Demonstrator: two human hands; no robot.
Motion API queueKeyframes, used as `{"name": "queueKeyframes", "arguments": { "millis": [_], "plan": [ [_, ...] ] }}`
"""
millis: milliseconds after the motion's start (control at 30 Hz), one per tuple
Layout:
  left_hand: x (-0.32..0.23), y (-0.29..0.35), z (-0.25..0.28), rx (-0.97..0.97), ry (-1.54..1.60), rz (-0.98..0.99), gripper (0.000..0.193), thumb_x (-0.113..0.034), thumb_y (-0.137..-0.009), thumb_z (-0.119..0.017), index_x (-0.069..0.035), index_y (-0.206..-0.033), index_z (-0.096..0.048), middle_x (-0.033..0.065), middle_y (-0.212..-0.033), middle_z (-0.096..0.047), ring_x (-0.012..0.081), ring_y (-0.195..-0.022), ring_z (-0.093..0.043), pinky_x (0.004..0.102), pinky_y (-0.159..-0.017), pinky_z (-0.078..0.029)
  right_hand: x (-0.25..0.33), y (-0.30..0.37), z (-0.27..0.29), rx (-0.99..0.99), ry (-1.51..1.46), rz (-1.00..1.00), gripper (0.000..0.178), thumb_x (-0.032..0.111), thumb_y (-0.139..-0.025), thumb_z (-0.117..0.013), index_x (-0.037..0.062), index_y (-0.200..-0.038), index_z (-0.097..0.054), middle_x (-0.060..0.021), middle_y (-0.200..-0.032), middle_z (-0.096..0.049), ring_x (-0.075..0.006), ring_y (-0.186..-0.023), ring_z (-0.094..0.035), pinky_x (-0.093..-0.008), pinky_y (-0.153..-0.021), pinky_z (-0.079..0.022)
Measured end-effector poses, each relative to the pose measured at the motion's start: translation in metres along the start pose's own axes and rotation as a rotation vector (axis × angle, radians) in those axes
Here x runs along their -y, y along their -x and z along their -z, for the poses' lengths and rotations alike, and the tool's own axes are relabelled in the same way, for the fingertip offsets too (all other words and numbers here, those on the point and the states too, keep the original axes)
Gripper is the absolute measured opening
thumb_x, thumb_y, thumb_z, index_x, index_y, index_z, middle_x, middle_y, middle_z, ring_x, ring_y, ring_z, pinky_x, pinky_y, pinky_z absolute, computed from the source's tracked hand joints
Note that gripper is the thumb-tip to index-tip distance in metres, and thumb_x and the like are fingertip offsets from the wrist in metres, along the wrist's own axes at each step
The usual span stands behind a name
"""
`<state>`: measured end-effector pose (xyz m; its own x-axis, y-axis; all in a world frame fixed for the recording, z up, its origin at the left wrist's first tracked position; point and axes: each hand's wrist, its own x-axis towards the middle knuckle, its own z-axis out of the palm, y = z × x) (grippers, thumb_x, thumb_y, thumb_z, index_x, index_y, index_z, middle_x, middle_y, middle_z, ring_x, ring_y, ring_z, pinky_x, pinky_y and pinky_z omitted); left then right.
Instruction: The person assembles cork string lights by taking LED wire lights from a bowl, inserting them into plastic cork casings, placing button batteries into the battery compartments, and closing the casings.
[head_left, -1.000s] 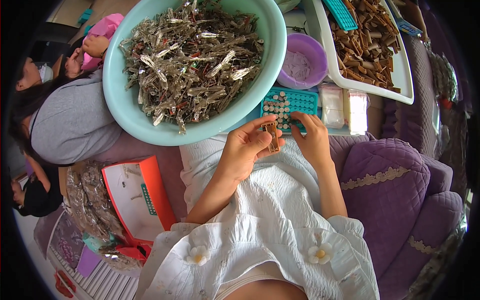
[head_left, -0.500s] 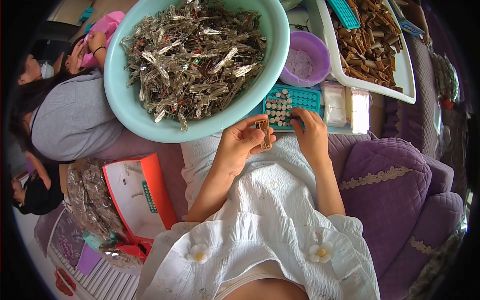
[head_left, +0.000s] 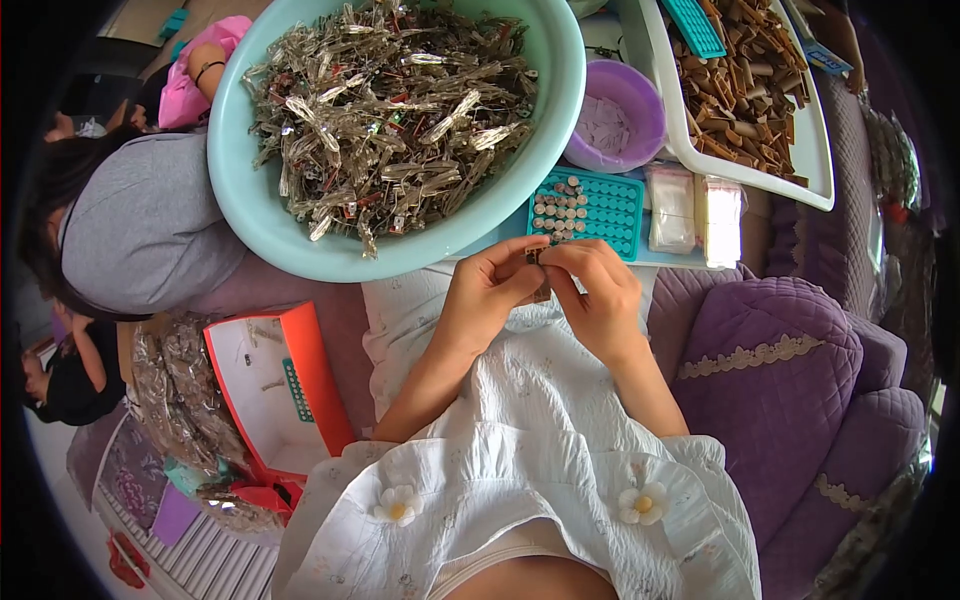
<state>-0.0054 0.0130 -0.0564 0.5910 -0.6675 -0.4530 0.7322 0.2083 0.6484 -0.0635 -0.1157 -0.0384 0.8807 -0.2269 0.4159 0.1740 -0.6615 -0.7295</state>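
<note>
Above my lap, my left hand [head_left: 487, 298] is closed around a small brown case [head_left: 534, 257], held upright between thumb and fingers. My right hand [head_left: 598, 290] pinches at the upper end of that case. Whatever lies between its fingertips is hidden. Just beyond my hands sits a teal tray with round pockets [head_left: 616, 215]. Silver coin-shaped pieces [head_left: 560, 208], like button cells, fill its left part, while the pockets on the right show bare.
A large pale-green basin [head_left: 300, 262] heaped with clear-wrapped pieces stands ahead left. Past the tray are a purple bowl [head_left: 650, 125], clear bags [head_left: 670, 210] and a white bin [head_left: 822, 160] of brown pieces. An open red-and-white box [head_left: 325, 375] lies left, near a person in grey [head_left: 145, 225].
My right hand has come from the tray to the brown case and now meets my left hand there. The person in grey has shifted their arms and head slightly.
</note>
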Motion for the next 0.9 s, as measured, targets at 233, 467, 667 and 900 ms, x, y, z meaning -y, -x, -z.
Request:
{"name": "queueKeyframes", "arguments": {
  "millis": [233,467,667,900],
  "plan": [
    [0.001,0.003,0.001,-0.016,-0.076,-0.041,0.026,-0.010,-0.081,-0.049,0.001,-0.105,-0.049,0.0089,-0.085,-0.057,0.0155,-0.074,-0.058,0.0272,-0.068,-0.049,-0.027,-0.004,0.003,-0.218,-0.007,-0.292,0.013,-0.002,-0.079,-0.047,0.0016,-0.090,-0.052,-0.0111,-0.079,-0.059,-0.0215,-0.070,-0.058,-0.0274,-0.062,-0.046],
    [0.002,0.001,0.005,-0.009,-0.067,-0.071,0.025,-0.009,-0.081,-0.047,0.002,-0.103,-0.049,0.0093,-0.087,-0.057,0.0142,-0.074,-0.058,0.0258,-0.069,-0.049,-0.055,-0.023,-0.005,-0.009,0.418,-0.320,0.020,0.002,-0.074,-0.053,0.0058,-0.094,-0.050,-0.0083,-0.082,-0.061,-0.0234,-0.074,-0.058,-0.0316,-0.062,-0.045],
    [0.003,-0.002,0.008,0.002,-0.025,-0.064,0.025,-0.009,-0.082,-0.048,0.002,-0.104,-0.048,0.0100,-0.088,-0.057,0.0147,-0.075,-0.058,0.0255,-0.069,-0.049,-0.056,-0.027,-0.010,0.019,0.399,-0.353,0.026,0.004,-0.068,-0.058,0.0089,-0.092,-0.048,-0.0041,-0.077,-0.059,-0.0246,-0.074,-0.055,-0.0347,-0.059,-0.044],
    [0.001,0.000,0.007,0.024,-0.048,-0.064,0.028,-0.009,-0.081,-0.052,0.003,-0.106,-0.047,0.0098,-0.090,-0.057,0.0149,-0.079,-0.058,0.0252,-0.071,-0.049,-0.033,-0.016,-0.007,-0.152,0.128,-0.164,0.026,-0.001,-0.067,-0.059,0.0048,-0.090,-0.049,-0.0069,-0.076,-0.058,-0.0226,-0.068,-0.056,-0.0305,-0.056,-0.044]
  ]
}}
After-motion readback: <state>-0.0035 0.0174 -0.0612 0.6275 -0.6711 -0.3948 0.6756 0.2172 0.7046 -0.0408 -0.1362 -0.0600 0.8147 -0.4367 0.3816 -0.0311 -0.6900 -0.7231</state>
